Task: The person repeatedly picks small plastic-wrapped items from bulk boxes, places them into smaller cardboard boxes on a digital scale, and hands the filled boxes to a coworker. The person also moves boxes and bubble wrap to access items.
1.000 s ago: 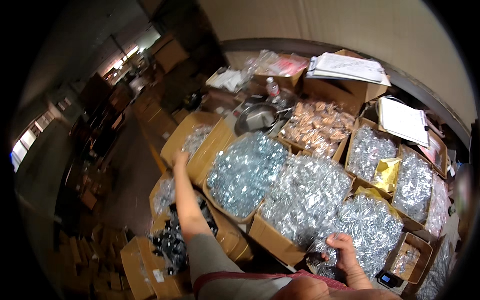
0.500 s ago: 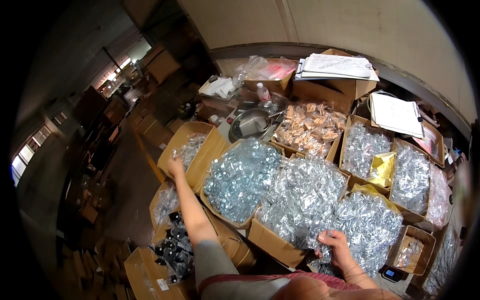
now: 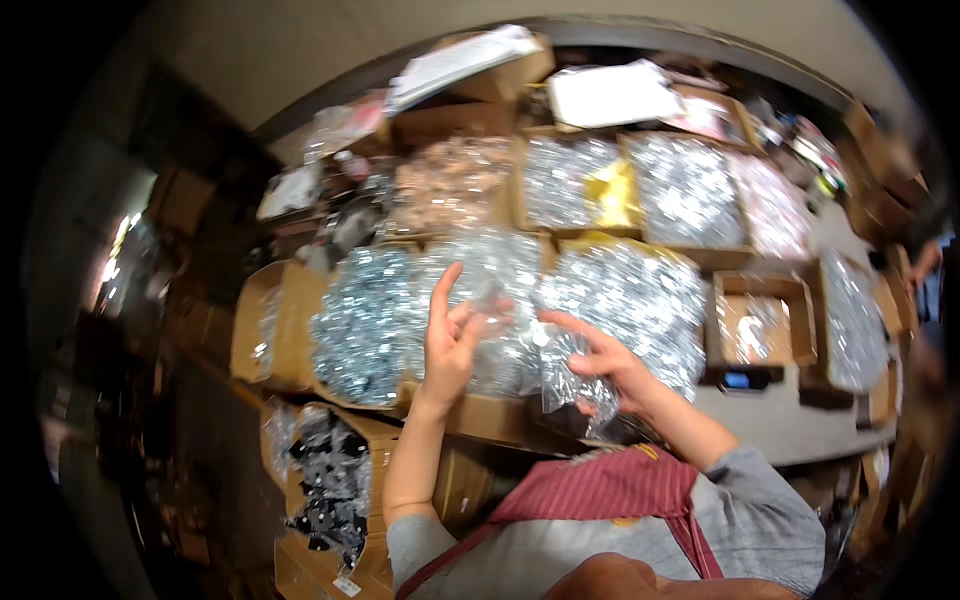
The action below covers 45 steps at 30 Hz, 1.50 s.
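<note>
My right hand (image 3: 607, 372) holds a clear plastic packet (image 3: 562, 375) of small shiny metal parts, gripped between thumb and fingers above the front of the table. Opposite it, my left hand (image 3: 452, 345) hovers over the pile of clear packets (image 3: 505, 360) in the middle carton. Its index finger points up and the thumb stands away from it; motion blurs the other fingers, and I see no packet clearly in them. Right of that pile lies another heap of silvery packets (image 3: 640, 300). A carton of bluish packets (image 3: 365, 325) stands to the left.
At the left stands an open carton (image 3: 290, 335) with some packets inside. Below it, black parts in clear bags (image 3: 330, 480) fill another carton. Copper-coloured packets (image 3: 455, 180) lie farther back, near white papers (image 3: 610, 95). A small carton (image 3: 765, 310) sits at the right.
My left hand has left the left carton and come over the middle pile. My right hand has risen with a packet. The view has swung to the right.
</note>
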{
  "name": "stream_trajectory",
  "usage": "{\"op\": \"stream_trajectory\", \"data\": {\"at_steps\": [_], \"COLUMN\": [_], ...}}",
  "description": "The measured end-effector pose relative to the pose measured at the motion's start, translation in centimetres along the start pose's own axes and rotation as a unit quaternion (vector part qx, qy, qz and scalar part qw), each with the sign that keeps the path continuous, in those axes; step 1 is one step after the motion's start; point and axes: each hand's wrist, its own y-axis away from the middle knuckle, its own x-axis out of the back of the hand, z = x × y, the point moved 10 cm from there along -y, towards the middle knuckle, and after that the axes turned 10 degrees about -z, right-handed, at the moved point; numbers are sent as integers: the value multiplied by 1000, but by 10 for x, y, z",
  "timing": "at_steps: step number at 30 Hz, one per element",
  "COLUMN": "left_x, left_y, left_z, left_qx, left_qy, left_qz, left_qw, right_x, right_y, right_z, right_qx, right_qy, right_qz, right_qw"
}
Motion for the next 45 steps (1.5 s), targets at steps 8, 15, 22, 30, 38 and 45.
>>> {"op": "stream_trajectory", "data": {"at_steps": [8, 15, 22, 30, 38, 45], "left_x": [-210, -225, -192, 35, 428, 799], "left_y": [8, 30, 92, 195, 358, 544], "left_z": [-38, -90, -92, -34, 31, -108], "left_qx": [27, 63, 68, 105, 98, 454], "left_qy": [-289, -232, -266, -252, -416, -465], "left_qz": [-318, -287, -204, 69, 387, 461], "left_qw": [903, 927, 939, 960, 817, 604], "right_x": [34, 140, 183, 191, 201, 170], "right_y": [143, 288, 285, 262, 305, 281], "right_z": [-36, -130, -181, -126, -4, 56], "right_qx": [114, 311, 74, 114, 268, 208], "right_qy": [-90, 217, 787, 836, 564, 648], "right_qz": [10, 391, 402, 350, 569, 526], "right_qw": [989, 839, 462, 407, 535, 510]}}
